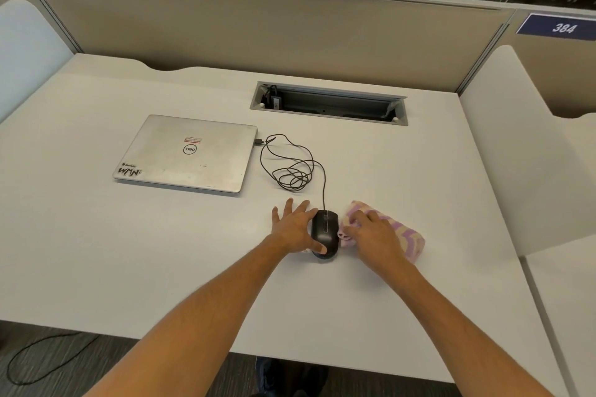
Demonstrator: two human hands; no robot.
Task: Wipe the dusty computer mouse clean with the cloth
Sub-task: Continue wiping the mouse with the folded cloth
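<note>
A black wired mouse (325,230) lies on the white desk (161,251), its cord running back in loose loops. My left hand (295,229) rests against the mouse's left side, fingers spread flat on the desk and the thumb lying across the mouse's near end. A folded pink and cream striped cloth (401,235) lies just right of the mouse. My right hand (375,235) presses on the cloth, its fingertips bunching the cloth's left edge against the mouse's right side.
A closed silver laptop (187,155) sits to the back left, with the coiled mouse cable (290,167) plugged into its side. An open cable tray (329,103) is sunk into the desk behind. Beige partitions (258,26) wall the desk at the back; white dividers stand at both sides.
</note>
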